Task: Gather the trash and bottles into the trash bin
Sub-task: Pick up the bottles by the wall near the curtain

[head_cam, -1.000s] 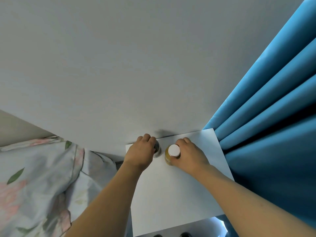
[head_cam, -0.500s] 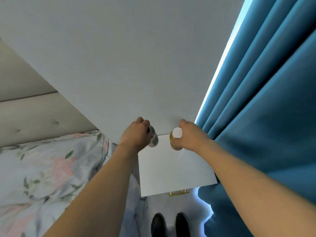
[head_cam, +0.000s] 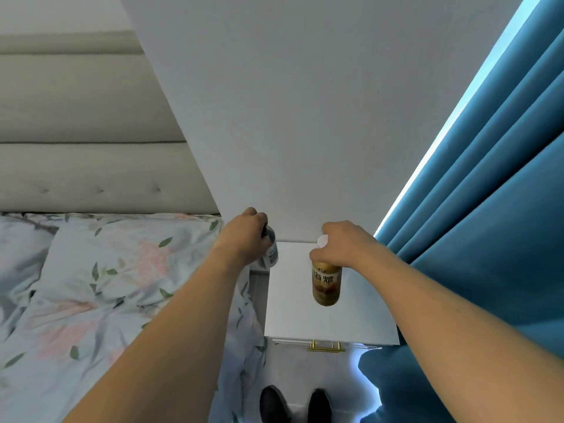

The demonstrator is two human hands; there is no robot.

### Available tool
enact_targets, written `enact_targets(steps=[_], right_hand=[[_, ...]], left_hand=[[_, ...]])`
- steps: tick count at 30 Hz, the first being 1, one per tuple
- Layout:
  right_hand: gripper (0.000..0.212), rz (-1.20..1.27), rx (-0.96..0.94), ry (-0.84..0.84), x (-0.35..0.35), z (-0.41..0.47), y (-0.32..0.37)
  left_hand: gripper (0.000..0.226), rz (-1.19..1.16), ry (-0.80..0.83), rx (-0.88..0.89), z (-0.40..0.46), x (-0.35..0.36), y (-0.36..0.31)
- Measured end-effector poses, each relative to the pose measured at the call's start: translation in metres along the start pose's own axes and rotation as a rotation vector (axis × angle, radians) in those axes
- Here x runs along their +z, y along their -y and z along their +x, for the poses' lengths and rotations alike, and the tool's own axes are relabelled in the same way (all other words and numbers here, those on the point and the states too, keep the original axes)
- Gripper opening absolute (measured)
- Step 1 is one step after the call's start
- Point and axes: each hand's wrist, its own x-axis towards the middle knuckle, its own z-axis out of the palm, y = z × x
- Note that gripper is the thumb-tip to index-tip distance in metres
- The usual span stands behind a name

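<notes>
My right hand (head_cam: 341, 248) grips an amber drink bottle (head_cam: 326, 283) by its neck, just under its white cap, and the bottle hangs above the white bedside table (head_cam: 305, 315). My left hand (head_cam: 244, 236) grips a smaller clear bottle (head_cam: 270, 253) with a dark top and a white label; most of it is hidden behind my fingers. That bottle is held over the table's left edge. No trash bin is in view.
A bed with floral bedding (head_cam: 91, 285) and a beige padded headboard (head_cam: 76, 132) lies to the left. Blue curtains (head_cam: 488, 209) hang at the right, touching the table. A gold drawer handle (head_cam: 325, 348) shows below the tabletop, and my dark shoes (head_cam: 294, 406) stand on the floor.
Both hands have lifted their bottles off the tabletop. The view has tilted down and back, showing more of the bed, the headboard and my shoes.
</notes>
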Motion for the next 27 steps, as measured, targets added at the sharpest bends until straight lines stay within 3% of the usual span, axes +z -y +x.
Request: enact_targets(steps=[8,14,27], right_hand=[[0.029,-0.076,-0.204,0.041,0.018,0.023,0.082],[0.026,-0.201,-0.460,0.072,0.032,0.035,0.155],[0.027,-0.461,-1.068,0.287,0.160,-0.073,0.336]], left_hand=[[0.023,-0.065,-0.031,-0.181,-0.040,-0.004,0.069],[0.020,-0.064,-0.110,-0.399,-0.094,-0.015,0.108],[0.015,-0.176,-0.292,-1.067,-0.356,0.012,0.162]])
